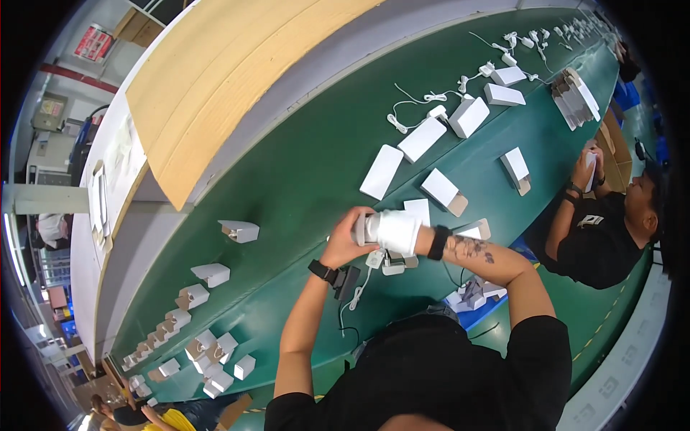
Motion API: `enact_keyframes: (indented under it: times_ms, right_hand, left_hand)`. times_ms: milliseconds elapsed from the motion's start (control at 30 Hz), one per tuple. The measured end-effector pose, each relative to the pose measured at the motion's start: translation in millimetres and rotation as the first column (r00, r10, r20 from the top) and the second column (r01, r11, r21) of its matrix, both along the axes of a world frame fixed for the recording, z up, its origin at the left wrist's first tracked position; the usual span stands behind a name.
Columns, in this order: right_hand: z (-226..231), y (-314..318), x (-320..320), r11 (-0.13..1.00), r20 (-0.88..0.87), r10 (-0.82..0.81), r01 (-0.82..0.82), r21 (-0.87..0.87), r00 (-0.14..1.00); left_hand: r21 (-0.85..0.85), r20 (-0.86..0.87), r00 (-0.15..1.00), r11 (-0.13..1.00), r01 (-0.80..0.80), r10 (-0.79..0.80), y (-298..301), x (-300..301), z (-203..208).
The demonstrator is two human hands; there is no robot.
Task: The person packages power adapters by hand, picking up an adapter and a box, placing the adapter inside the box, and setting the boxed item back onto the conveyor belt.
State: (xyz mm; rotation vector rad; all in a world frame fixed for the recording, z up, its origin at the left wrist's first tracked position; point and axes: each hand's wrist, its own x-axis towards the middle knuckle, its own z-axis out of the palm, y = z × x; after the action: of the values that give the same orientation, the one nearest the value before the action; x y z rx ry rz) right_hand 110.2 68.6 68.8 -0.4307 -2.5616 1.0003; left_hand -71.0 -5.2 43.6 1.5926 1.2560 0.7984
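My left hand [343, 238] curls round a small white-and-grey piece [365, 228] that looks like a small box, partly hidden by the fingers. My right hand [399, 231], in a white glove, is pressed against the other side of that piece; its fingers are blurred and mostly covered. Just below the hands, a white charger [374, 258] with a cord lies on the green bench [302, 215], by some small open boxes [397, 266]. A white box [417, 210] sits right behind my gloved hand. Straps circle both wrists.
White boxes [422, 138] and corded chargers [436, 113] run along the bench to the far right. More open boxes [213, 352] cluster at the left. Close by on the right, a co-worker [600, 223] holds a white box. A blue bin [474, 314] with grey-white pieces stands below the bench edge.
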Motion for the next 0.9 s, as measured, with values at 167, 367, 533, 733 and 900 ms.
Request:
enact_keyframes:
  times_ms: [167,367,533,733,900]
  right_hand:
    - [-22,113,27,0.587,0.333,-0.782,0.802,0.112,0.527]
    - [-119,237,70,0.315,0.654,-0.751,0.918,0.239,0.088]
    - [-155,251,73,0.082,0.656,-0.747,0.964,0.255,-0.110]
    - [-113,227,97,0.283,0.237,-0.869,0.828,-0.483,0.435]
    - [-10,134,55,0.445,-0.332,-0.817,0.150,-0.883,0.471]
  left_hand:
    - [0.124,-0.024,0.844,0.840,-0.529,0.535,-11,-73,-49]
    - [0.144,0.098,0.735,0.721,-0.678,0.671,-20,-152,-107]
    - [0.255,0.029,0.602,0.577,-0.776,0.798,-34,-131,-75]
    - [0.444,0.067,0.462,0.388,-0.807,0.884,-46,-76,14]
    - [-0.439,0.490,0.627,0.793,-0.423,0.606,-32,14,20]
